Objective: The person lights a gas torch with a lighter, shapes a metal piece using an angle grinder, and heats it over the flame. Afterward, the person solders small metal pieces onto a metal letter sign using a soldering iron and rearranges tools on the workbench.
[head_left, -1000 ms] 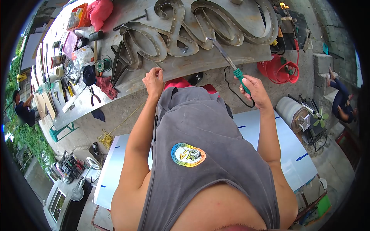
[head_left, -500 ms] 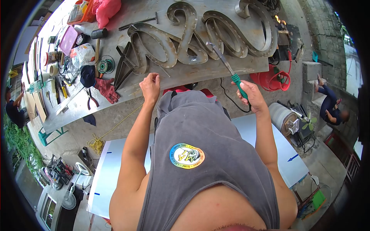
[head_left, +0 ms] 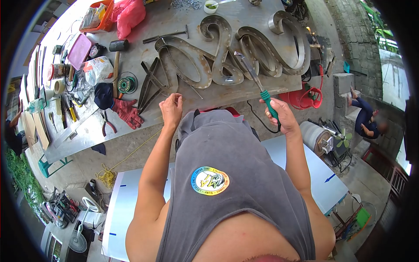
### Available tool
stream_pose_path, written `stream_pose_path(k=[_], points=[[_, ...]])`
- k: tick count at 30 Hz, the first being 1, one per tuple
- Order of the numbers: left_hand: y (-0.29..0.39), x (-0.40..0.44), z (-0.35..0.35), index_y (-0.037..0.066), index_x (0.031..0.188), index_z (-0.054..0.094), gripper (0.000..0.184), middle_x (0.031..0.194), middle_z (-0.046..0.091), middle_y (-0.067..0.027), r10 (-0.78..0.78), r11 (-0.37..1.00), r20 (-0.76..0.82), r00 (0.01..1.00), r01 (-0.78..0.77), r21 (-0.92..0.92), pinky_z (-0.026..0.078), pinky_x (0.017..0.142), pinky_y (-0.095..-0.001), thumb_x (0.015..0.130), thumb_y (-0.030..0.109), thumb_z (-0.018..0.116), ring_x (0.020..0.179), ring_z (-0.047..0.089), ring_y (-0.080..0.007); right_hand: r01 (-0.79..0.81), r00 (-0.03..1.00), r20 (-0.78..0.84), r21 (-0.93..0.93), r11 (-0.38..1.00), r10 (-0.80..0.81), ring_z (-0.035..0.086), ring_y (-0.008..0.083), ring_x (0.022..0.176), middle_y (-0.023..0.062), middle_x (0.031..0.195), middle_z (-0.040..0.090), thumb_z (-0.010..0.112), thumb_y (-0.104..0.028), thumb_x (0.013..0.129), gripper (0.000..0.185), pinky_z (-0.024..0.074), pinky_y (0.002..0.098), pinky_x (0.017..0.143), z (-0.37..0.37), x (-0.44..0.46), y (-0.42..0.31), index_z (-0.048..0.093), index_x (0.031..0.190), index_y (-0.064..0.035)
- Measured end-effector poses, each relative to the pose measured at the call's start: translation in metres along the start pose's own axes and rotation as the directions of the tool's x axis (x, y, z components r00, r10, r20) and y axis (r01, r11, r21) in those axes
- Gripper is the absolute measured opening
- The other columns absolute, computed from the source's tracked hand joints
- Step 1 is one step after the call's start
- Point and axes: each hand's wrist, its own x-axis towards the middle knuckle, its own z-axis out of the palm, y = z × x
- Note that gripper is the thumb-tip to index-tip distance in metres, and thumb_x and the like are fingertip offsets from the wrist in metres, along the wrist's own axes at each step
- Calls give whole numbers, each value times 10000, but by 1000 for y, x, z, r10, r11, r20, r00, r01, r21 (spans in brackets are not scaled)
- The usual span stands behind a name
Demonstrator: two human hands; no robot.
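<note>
My right hand grips the green handle of a soldering iron, its metal shaft slanting up and left with the tip over the metal lettering. A dark cord trails from the handle. The bent sheet-metal lettering stands on the metal worktable, in joined cursive curves with a row of small marks along its walls. My left hand is at the table's near edge, below the lettering's left end, its fingers curled together; whether anything small is between them is hidden. A thin rod lies just right of it.
On the table's left are red gloves, pliers, a mallet, a solder spool and a pink bag. A small flame burns at the right end, above a red basin. One person sits at right; another stands at far left.
The view has shifted, so the table's far side, with a small white cup, now shows. My right hand keeps the soldering iron, its tip still over the lettering. My left hand stays curled near the edge.
</note>
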Motion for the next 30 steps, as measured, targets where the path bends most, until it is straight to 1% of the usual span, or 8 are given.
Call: stream_pose_path(k=[5,8,16,19,21,25,28,30], points=[[-13,-4,-10,103,995,715,116,784,712,-56,20,1000,13,1000,-20,15,436,831,-385,957,210,687,736,680,-218,51,994,-94,-30,998,-54,435,9,506,-2,764,593,566,-345,1058,451,346,175,432,13,6,4,588,1326,17],[-25,-11,-12,120,1023,701,110,792,679,-40,-32,999,64,997,32,-1,397,891,-391,957,205,681,778,656,-202,82,991,-105,-13,997,-83,447,15,533,-2,781,605,561,-326,1070,428,364,175,464,17,6,5,610,1341,2],[-34,-20,-14,131,1025,706,99,770,675,-43,-42,999,73,996,43,-8,387,916,-383,962,200,673,761,651,-202,78,986,-147,-45,996,-83,456,20,546,-3,795,612,557,-322,1074,418,365,179,465,29,8,8,614,1342,-6],[-34,-17,-16,95,1020,704,105,777,694,-72,-15,999,87,996,17,-30,447,868,-391,959,174,672,735,663,-230,83,983,-160,-49,995,-90,457,20,546,-2,797,614,553,-314,1076,410,364,179,465,31,8,9,615,1342,-8],[-32,-12,-15,47,1021,698,114,793,710,-112,-75,975,111,991,96,-200,516,761,-394,961,140,668,713,680,-262,72,982,-172,-60,996,-82,449,18,538,-7,794,600,558,-339,1067,439,359,184,459,34,8,8,593,1352,-7],[-29,-8,-16,10,1036,692,131,816,715,-142,-29,969,109,994,55,-240,542,676,-393,964,115,663,726,698,-272,93,978,-184,-31,995,-97,451,19,544,-2,795,598,564,-316,1068,415,364,184,467,35,7,10,599,1345,-10],[-30,-4,-12,10,1043,693,129,799,711,-125,-38,950,181,983,91,-298,544,643,-364,981,117,653,690,699,-229,136,971,-198,8,991,-132,450,20,543,3,801,601,560,-304,1072,399,367,179,474,37,6,13,603,1338,-9],[-28,-2,-13,-7,1062,686,142,750,678,-62,-57,924,223,973,136,-357,504,464,-274,1020,117,632,579,633,-100,156,959,-242,17,988,-147,452,19,544,4,810,606,556,-298,1077,382,372,176,479,37,6,16,613,1325,-13]])
